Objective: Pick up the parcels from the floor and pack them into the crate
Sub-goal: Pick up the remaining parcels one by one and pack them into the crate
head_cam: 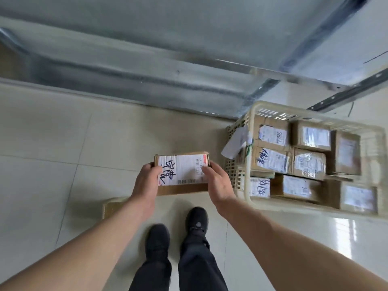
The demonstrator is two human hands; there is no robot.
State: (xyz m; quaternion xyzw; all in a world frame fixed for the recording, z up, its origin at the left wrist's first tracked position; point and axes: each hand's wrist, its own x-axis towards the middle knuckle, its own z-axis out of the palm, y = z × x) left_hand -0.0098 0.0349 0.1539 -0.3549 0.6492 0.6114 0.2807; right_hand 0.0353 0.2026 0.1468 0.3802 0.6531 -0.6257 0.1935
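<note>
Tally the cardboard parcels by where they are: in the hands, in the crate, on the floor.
Held by left hand and right hand: 1, the brown cardboard parcel with a white label
Visible inside the cream plastic lattice crate: 8 brown cardboard parcels
On the pale tiled floor: 1 brown cardboard parcel, partly hidden by the left arm
Total: 10

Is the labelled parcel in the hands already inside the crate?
Out. Both hands hold the parcel above the floor, left of the crate.
</note>
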